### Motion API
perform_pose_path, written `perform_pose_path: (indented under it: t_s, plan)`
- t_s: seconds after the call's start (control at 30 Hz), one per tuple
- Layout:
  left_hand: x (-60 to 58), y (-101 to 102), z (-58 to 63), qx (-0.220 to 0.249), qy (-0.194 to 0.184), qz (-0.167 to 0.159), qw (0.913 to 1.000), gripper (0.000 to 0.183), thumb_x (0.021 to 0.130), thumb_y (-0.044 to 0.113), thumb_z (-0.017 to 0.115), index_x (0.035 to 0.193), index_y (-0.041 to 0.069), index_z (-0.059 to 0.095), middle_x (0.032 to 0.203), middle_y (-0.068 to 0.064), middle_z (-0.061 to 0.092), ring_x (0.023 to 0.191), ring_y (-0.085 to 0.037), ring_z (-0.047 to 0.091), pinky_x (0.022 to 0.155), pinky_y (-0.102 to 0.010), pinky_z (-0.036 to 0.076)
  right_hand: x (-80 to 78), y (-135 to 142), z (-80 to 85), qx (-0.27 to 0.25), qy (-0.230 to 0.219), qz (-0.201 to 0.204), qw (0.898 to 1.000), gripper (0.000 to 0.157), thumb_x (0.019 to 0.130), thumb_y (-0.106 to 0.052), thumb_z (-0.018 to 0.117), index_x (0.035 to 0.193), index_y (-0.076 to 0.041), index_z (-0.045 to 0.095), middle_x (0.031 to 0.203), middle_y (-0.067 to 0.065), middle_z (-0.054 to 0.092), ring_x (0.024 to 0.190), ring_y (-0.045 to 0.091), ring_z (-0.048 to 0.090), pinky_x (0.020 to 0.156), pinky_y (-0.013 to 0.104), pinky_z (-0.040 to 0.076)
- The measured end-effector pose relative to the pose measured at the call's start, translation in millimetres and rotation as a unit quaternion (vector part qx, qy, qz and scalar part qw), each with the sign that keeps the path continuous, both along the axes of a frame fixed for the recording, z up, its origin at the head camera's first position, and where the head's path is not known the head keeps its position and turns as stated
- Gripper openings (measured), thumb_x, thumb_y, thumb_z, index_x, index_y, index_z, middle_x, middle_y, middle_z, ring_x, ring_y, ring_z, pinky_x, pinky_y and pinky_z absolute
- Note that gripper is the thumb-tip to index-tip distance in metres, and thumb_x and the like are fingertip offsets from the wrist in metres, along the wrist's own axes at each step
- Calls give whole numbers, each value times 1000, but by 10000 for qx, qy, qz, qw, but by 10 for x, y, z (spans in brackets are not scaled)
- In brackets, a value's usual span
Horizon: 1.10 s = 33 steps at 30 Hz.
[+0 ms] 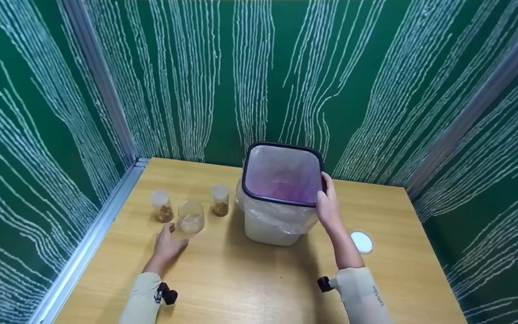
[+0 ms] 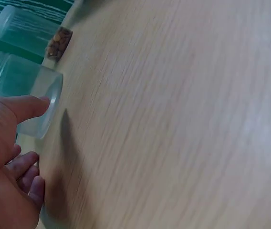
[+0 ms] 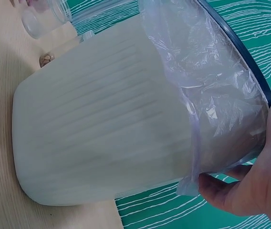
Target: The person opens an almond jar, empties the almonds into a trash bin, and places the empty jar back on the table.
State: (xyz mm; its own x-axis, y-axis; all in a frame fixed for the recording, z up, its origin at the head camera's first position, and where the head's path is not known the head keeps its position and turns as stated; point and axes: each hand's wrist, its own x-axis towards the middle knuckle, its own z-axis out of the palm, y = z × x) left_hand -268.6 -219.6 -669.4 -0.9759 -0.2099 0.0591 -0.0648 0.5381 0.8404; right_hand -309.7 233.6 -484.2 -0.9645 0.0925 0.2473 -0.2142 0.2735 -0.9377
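A pale waste bin (image 1: 268,233) with a dark rim stands on the table, its clear plastic liner (image 1: 281,218) folded down outside. Purple shows inside it. My right hand (image 1: 329,207) grips the rim at the right side, thumb and fingers on either side of the edge. At left, my left hand (image 1: 167,246) is beside a clear, lidless jar (image 1: 191,221), with thumb and fingers spread apart around its near side. The left wrist view shows the thumb (image 2: 28,106) overlapping the jar's wall and the other fingers loosely bent.
Two smaller clear containers, one at the left (image 1: 162,207) and one nearer the bin (image 1: 221,201), hold brown pieces at the bottom. A white round disc (image 1: 362,242) lies right of the bin. Green walls (image 1: 223,112) with white lines enclose the wooden table (image 1: 250,283).
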Motion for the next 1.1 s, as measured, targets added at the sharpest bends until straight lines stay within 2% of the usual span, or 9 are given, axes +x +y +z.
perform_pose_path:
  t_s: [0.23,0.3,0.43,0.53,0.67,0.83,1.0,1.1]
  plan:
    - [104,-113,72,616,-442,-189,9969,60,85,6,68,135,-9,39,135,-33,44,128,-45,38,106,-53,32,42,50,-19,-61,44,26,10000,57,93,-5,33,150,-4,28,152,15,30,138,23,28,114,39,19]
    - [91,-141,115,838,-485,-205,9951,59,88,5,66,137,-9,37,138,-32,41,130,-44,37,107,-53,31,31,56,19,-30,66,14,10000,58,93,-5,32,150,-3,28,153,14,29,138,21,26,114,37,18]
    - [30,-212,228,1147,-478,-160,9921,58,92,5,61,141,-6,32,143,-30,36,133,-44,32,109,-52,29,137,-1,255,-50,78,71,9999,58,92,0,32,149,3,25,153,19,27,139,25,25,114,38,18]
    - [-14,-255,294,1224,-386,-50,9917,59,92,4,61,142,-6,30,143,-31,34,135,-44,30,109,-51,30,166,0,287,-138,-48,122,9998,57,92,2,32,149,3,24,154,20,26,140,26,25,114,39,19]
    - [-89,-273,346,1267,-335,79,9913,69,90,3,63,145,-7,23,147,-31,28,137,-46,25,111,-50,27,35,73,86,-257,-59,46,9996,58,94,-1,32,151,-1,25,155,15,26,140,22,24,114,37,18]
    - [-169,-296,346,1502,-355,167,9879,77,89,2,65,149,-4,16,153,-27,21,141,-41,18,113,-47,22,5,46,6,-240,64,38,9997,58,93,-2,32,151,-2,26,154,14,28,139,21,26,114,36,18]
    - [-232,-350,283,1533,-145,671,9858,77,84,4,71,144,-1,22,148,-25,30,139,-36,25,112,-46,23,-1,-10,-15,-234,98,112,9996,58,93,-3,32,150,-3,27,154,13,28,138,20,27,114,36,19]
    - [-264,-383,224,1467,-184,931,9846,85,81,9,76,144,1,19,145,-25,33,136,-37,30,111,-47,25,-1,-31,-11,-243,131,137,9995,56,94,-4,32,150,-4,28,153,13,29,138,21,27,114,37,19]
